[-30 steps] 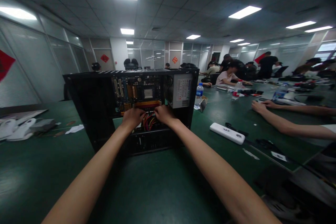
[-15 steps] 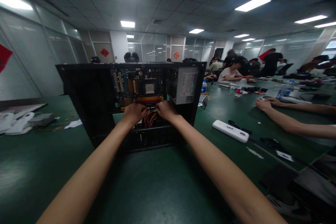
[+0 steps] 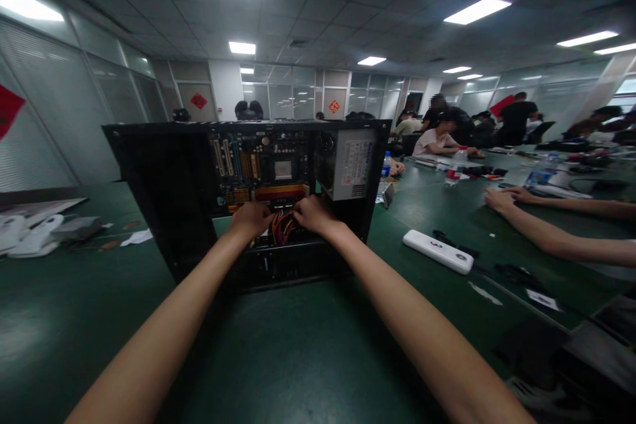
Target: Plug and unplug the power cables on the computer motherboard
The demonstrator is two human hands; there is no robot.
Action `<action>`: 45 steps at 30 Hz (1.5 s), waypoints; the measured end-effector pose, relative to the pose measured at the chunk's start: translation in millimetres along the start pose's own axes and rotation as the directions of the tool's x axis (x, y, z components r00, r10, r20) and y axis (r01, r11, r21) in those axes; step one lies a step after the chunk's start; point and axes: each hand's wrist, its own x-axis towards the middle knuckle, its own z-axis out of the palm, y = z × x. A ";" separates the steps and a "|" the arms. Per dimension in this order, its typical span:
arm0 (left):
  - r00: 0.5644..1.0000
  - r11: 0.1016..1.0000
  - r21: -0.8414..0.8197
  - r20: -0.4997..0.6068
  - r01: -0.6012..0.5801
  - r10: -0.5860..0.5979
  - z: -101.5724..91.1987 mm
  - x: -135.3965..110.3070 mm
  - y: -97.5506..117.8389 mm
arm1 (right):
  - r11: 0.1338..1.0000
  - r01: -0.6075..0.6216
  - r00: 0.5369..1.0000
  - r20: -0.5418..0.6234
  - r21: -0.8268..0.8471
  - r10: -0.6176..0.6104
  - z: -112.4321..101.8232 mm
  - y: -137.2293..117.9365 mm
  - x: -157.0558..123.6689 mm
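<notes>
An open black computer case (image 3: 163,192) stands on the green table, its inside facing me. My left hand (image 3: 250,220) reaches into its lower middle with the fingers curled together; whatever lies between the fingertips is hidden. Just to the right, my right hand (image 3: 315,214) is closed, thumb and fingers at the edge of a bundle of red, yellow and black power cables (image 3: 283,228). The cables hang between my two hands. Right above them are the orange and dark memory slots (image 3: 281,192) of the motherboard (image 3: 293,146). A silver power supply (image 3: 354,165) sits upper right.
A white power strip (image 3: 437,252) lies right of the case, with dark cables (image 3: 519,275) beyond it. A co-worker's hands (image 3: 501,200) rest on the table at the right. Bottles (image 3: 456,167) stand farther back. White and grey items (image 3: 74,228) lie at the left.
Both hands have shifted slightly down from the memory slots, leaving more of the slots in view. The cable bundle between them has bent a little. The case stays in place.
</notes>
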 end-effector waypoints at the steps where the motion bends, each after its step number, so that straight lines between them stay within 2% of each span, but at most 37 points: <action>1: 1.000 1.000 0.007 0.003 0.008 -0.008 -0.1 -0.1 1.0 | 1.000 0.000 1.000 0.002 -0.012 0.000 0.0 -0.1 0.0; 10: 1.000 0.999 0.032 0.023 0.011 -0.012 0.4 -0.5 3.1 | 0.996 -0.024 1.000 -0.008 -0.082 0.024 4.0 -1.0 3.1; 26: 0.999 0.999 0.025 0.027 0.041 -0.042 -4.3 -2.4 9.0 | 0.996 -0.033 0.999 0.017 -0.087 0.034 -9.7 -9.6 -1.3; 30: 0.997 0.997 0.021 0.008 0.075 -0.075 -6.3 -4.4 11.2 | 0.997 0.005 1.000 -0.002 -0.079 -0.005 -11.5 -7.6 -3.4; 33: 0.995 0.994 0.037 0.002 0.098 -0.099 -6.6 -4.7 11.4 | 0.995 0.076 0.996 -0.048 -0.063 -0.079 -11.7 -5.7 -6.3; 36: 0.997 0.996 0.037 0.009 0.079 -0.080 -6.3 -4.4 10.5 | 0.990 0.129 0.991 -0.030 -0.063 -0.132 -12.4 -5.3 -8.5; 39: 0.998 0.998 0.014 0.010 0.054 -0.055 -6.5 -4.2 9.3 | 0.989 0.131 0.991 0.019 -0.074 -0.130 -13.2 -5.9 -9.2; 45: 0.999 0.999 0.017 0.011 0.049 -0.049 -9.1 -5.8 9.7 | 0.988 0.140 0.990 0.014 -0.062 -0.139 -10.8 -5.0 -9.3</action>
